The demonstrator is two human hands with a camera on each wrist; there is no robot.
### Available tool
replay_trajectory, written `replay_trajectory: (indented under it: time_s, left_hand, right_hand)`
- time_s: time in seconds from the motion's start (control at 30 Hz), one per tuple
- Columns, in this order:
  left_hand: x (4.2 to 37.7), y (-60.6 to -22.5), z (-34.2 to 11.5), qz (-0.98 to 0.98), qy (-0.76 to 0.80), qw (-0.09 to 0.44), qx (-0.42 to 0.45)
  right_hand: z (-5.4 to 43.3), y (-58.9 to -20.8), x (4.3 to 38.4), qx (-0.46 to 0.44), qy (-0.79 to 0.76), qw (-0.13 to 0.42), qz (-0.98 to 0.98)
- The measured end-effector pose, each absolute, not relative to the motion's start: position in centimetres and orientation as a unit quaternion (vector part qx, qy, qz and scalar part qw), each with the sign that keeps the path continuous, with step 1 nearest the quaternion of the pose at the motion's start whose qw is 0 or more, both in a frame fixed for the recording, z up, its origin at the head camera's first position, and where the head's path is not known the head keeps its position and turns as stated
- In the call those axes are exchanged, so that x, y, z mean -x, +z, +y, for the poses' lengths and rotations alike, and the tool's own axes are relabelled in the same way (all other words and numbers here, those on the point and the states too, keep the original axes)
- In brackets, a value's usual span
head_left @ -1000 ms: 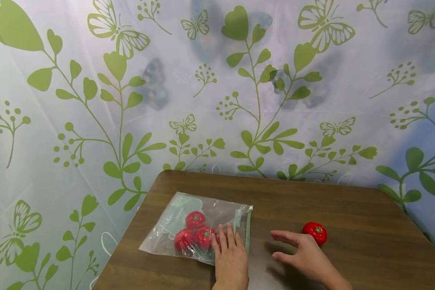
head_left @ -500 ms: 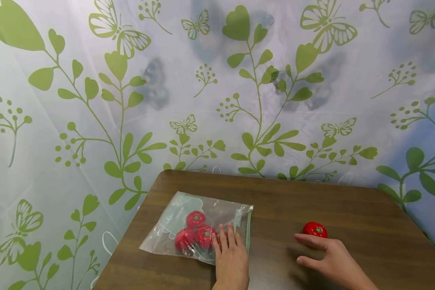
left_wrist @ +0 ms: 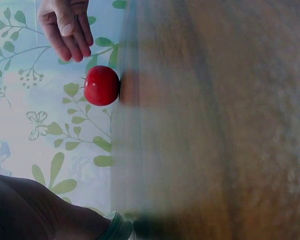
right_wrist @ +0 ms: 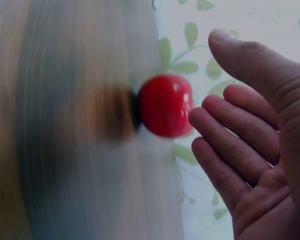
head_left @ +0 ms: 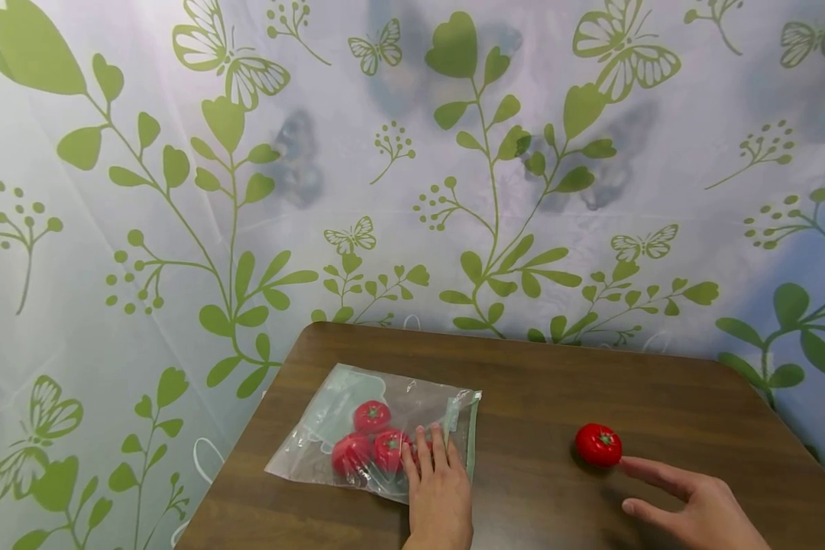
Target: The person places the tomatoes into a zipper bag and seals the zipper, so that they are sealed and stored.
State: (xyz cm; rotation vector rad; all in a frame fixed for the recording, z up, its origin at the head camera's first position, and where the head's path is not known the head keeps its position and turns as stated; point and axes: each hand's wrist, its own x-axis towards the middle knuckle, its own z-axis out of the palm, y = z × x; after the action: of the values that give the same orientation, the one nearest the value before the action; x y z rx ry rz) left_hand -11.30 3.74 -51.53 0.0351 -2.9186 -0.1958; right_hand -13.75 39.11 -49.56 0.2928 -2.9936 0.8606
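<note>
A clear zip bag with a pale green panel lies flat on the table with several red tomatoes inside. My left hand rests on the bag's right part, fingers straight, covering part of one tomato. To the right, a single loose tomato with a small green top sits on the wood. My right hand is just right of and in front of that tomato, thumb and fingers spread, holding nothing. In the right wrist view, the fingers extend toward the tomato; whether they touch it I cannot tell.
The brown wooden table has rounded far corners. Behind it and along the left hangs a pale curtain printed with green leaves and butterflies, close to the table's edge.
My right hand has moved right, past the front of the loose tomato, which is now fully in sight. The left hand and the bag have stayed in place.
</note>
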Motion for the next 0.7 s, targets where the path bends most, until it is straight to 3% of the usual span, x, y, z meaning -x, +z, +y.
replay_trajectory:
  time_s: [0.4, 0.7]
  left_hand:
    - [11.3, -51.6, 3.7, -0.991, -0.077, 0.114, -0.009]
    - [11.4, -51.6, 3.8, -0.992, -0.076, 0.104, -0.012]
  right_hand:
    - [41.9, -49.7, 14.7, -0.033, 0.285, -0.015, -0.958]
    - [42.5, -50.6, 16.4, -0.044, 0.278, -0.034, -0.959]
